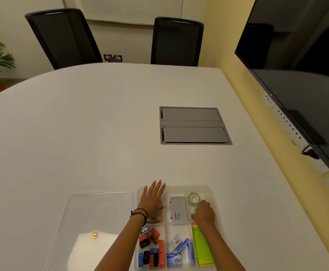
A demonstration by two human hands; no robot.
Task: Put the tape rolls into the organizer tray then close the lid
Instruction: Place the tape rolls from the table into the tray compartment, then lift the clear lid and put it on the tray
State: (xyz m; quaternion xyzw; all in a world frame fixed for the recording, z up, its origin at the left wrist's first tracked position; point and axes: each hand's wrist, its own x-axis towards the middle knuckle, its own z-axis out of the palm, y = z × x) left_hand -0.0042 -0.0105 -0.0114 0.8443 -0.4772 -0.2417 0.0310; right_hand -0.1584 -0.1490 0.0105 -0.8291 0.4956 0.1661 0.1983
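Note:
A clear organizer tray [208, 189] with several compartments sits at the table's near edge. A clear tape roll [193, 197] lies in its far right compartment. My right hand [203, 213] is curled just below that roll, over the same compartment; something pale shows under its fingers, but I cannot make out what. My left hand [153, 198] rests flat, fingers spread, on the tray's far left compartment. The clear lid [93, 218] lies flat on the table to the left of the tray.
The tray also holds a grey Camlin box [178, 210], coloured clips, red, blue and black sharpeners, staple boxes [173, 259] and green sticky notes [202, 247]. A grey cable hatch [194, 125] is set in the table beyond. Two black chairs stand at the far side, a screen on the right.

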